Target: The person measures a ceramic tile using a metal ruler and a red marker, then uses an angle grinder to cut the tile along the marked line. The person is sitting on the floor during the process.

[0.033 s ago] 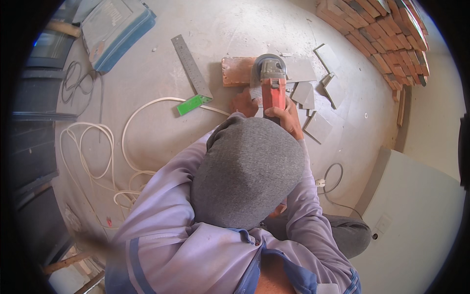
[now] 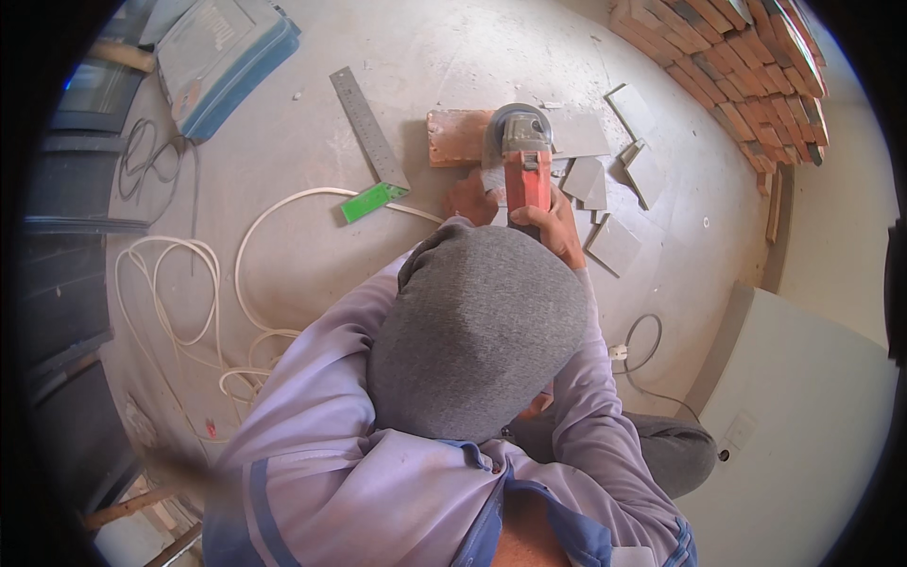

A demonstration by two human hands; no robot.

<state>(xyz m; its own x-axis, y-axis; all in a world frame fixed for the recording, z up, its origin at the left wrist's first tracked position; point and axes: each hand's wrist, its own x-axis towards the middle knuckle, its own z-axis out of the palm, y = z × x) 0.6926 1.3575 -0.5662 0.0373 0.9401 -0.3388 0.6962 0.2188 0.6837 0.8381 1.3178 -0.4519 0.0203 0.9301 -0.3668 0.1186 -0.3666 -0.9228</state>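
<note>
My right hand [image 2: 559, 231] is wrapped round the red body of an angle grinder [image 2: 527, 175], its thumb across the near end. The grinder's grey head and round disc lie over the gap between a red brick [image 2: 457, 138] and a flat grey tile [image 2: 581, 135]. My left hand [image 2: 470, 198] is closed at the near side of the brick, its fingers on a small grey tile piece [image 2: 493, 178] left of the grinder. The grinder hides part of that piece. My raised knee in grey cloth [image 2: 477, 331] covers both wrists in part.
Cut tile pieces [image 2: 614, 246] lie right of the grinder. A try square with a green handle [image 2: 367, 202] rests on the left. Beyond it are a coiled white cable [image 2: 215, 274] and a blue case [image 2: 248, 80]. Stacked bricks [image 2: 746, 85] stand far right, above a pale panel [image 2: 794, 416].
</note>
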